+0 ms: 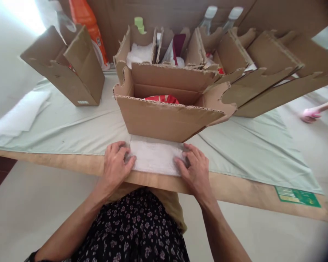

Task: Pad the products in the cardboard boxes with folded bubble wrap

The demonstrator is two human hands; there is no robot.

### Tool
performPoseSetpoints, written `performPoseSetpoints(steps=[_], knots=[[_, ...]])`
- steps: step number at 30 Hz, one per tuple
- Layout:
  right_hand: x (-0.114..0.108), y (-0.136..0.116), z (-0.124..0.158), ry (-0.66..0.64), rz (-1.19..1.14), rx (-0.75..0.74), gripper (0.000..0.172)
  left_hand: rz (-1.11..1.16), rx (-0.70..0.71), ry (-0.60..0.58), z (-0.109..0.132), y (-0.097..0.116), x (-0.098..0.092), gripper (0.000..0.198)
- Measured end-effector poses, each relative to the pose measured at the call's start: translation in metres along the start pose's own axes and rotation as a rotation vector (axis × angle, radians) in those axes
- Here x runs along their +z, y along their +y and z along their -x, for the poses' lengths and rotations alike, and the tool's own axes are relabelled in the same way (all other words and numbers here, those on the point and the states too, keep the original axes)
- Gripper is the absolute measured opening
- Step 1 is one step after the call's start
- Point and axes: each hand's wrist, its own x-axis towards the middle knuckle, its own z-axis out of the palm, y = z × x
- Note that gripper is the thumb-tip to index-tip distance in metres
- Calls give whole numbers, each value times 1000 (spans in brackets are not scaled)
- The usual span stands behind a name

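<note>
A flat white bundle (157, 157), which looks like something wrapped in foam sheet, lies at the front edge of the table. My left hand (117, 160) grips its left end with curled fingers, the thumb resting on top. At the right end, my right hand (194, 163) holds it in the same way. What is inside the wrapping cannot be made out. Just behind the bundle stands an open cardboard box (164, 118) with a red item (164, 98) partly visible inside.
More open cardboard boxes (273, 54) with various contents stand in a row behind. To the left are another box (79, 69), an orange bottle (87, 25) and white foam sheets (27, 109). A green card (297, 196) lies front right. Another person's hand (311, 114) appears far right.
</note>
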Motion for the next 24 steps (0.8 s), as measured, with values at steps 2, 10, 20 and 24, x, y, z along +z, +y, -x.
performPoseSetpoints(steps=[2,10,20,24], knots=[[-7,-9,4,7,-120,54,25,126,-40,11,2,8,-2,7],[-44,-10,22,-190,-722,498,49,719,-238,-244,20,13,-19,61],[-56,-11,45,-81,-513,421,56,628,71,-233,16,8,-28,28],[-57,-13,35,-74,-561,450,60,586,85,-194,5,8,-38,28]])
